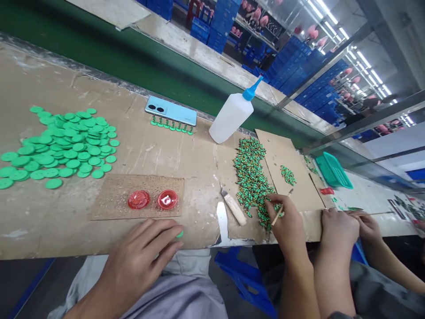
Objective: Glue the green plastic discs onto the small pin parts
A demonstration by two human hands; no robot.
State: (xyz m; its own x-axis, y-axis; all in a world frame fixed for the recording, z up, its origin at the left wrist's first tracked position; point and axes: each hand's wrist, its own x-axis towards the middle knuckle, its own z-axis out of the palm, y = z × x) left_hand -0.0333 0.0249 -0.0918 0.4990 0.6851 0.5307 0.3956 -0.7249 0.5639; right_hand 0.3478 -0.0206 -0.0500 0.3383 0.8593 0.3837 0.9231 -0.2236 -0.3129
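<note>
My left hand (141, 259) rests at the near table edge with its fingers curled, pinching a green disc (179, 234) at the fingertips. It lies just below a brown board (113, 199) that carries two red caps (138, 199). My right hand (286, 221) is closed on a thin wooden stick (281, 207). Its fingertips touch the near end of a heap of tiny green pieces (250, 175).
A large pile of green discs (63, 146) lies at the left. A blue phone (171, 110), a row of small green stands (171, 126) and a white squeeze bottle (232, 116) sit further back. A knife (232, 206) lies beside the heap. A co-worker's hands (348, 226) work at the right, near a green basket (334, 170).
</note>
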